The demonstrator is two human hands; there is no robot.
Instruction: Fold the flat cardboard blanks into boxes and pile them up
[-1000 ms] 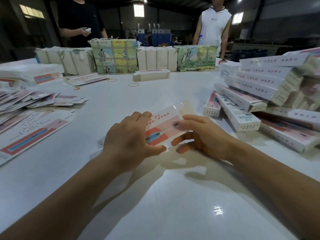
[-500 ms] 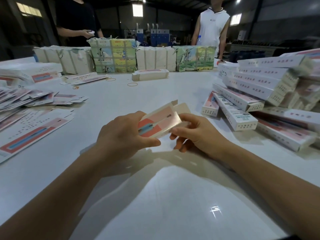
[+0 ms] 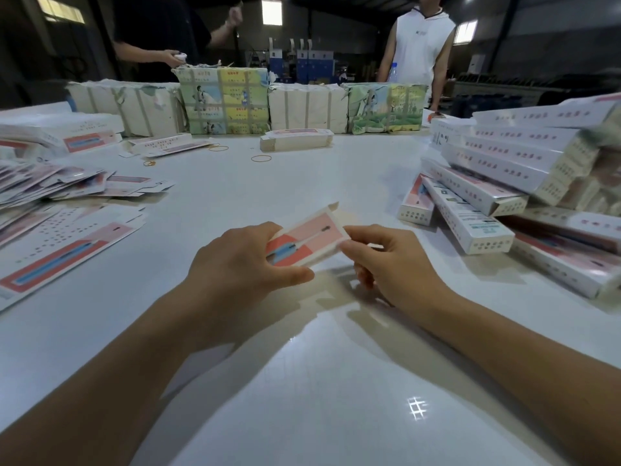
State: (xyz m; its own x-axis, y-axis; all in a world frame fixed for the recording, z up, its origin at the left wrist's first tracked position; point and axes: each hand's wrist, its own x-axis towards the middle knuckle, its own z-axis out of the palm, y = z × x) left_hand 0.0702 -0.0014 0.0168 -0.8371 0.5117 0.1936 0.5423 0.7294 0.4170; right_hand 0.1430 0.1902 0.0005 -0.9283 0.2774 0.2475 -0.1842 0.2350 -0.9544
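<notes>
We now hold the cardboard blank point(image 3: 307, 240) raised off the table point(image 3: 302, 381), right hand point(image 3: 393, 264) shifted to its near edge

White table point(image 3: 302, 381) bears blanks point(image 3: 64, 253) (flat), boxes point(image 3: 504, 176).

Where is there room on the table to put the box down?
Bare table lies just in front of both hands, and in the middle stretch between the flat blanks and the pile of boxes. Both sides and the far edge by the wrapped bundles are crowded.
</notes>
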